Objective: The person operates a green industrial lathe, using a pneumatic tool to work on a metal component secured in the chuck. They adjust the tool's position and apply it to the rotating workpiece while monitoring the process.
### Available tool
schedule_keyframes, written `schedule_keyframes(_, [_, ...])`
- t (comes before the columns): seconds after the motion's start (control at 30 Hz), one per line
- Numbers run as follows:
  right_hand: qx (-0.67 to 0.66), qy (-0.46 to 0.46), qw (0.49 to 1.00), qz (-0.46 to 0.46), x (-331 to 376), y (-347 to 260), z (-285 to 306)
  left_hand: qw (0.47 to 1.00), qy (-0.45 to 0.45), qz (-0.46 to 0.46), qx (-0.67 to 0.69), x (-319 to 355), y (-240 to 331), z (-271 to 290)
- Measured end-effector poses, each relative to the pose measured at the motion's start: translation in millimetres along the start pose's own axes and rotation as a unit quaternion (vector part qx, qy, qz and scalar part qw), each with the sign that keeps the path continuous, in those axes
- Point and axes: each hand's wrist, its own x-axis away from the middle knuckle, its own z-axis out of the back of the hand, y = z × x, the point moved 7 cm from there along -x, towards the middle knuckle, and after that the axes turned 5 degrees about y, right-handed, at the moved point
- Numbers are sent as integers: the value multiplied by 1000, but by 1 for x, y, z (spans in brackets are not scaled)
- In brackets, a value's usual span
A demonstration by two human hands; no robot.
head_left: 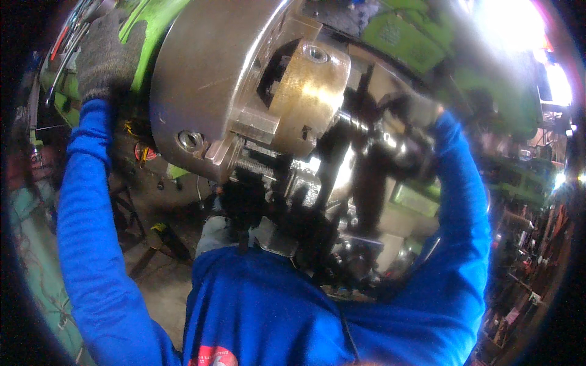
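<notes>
A large steel lathe chuck (pixel 195 79) fills the upper middle of the head view. Its jaws grip a brass-coloured ring-shaped workpiece (pixel 311 97) with round holes in its side. My left hand (pixel 110 55), in a grey knit glove, lies on the green machine housing (pixel 149 36) left of the chuck, its thumb apart from the fingers. On the other side, my right hand (pixel 412 110) reaches past the workpiece toward the shiny metal parts of the carriage (pixel 390 143). Blur and shadow hide its fingers and anything in them.
Long-handled tools (pixel 67 52) lie at the far left on the green machine. A dark carriage with metal blocks (pixel 305 189) stands close before my body. Coiled coloured wire (pixel 144 152) hangs below the chuck. Cluttered metal stock (pixel 531 268) is at the right.
</notes>
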Motion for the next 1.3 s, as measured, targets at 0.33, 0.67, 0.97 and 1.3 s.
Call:
schedule_keyframes(0.33, [208, -27, 971, 112, -3, 10, -11, 999, -12, 23, 23, 1, 14, 21])
schedule_keyframes(0.67, [214, 321, 885, -263, 79, -19, 6, 990, 55, 116, 57, 10, 44, 59])
schedule_keyframes(0.97, [259, 484, 765, -337, 149, -22, -42, 972, 198, -59, 109, 2, 3, 30])
schedule_keyframes(1.3, [320, 541, 702, -336, 151, -8, -63, 715, -34, -203, 668, 250, 179, 138])
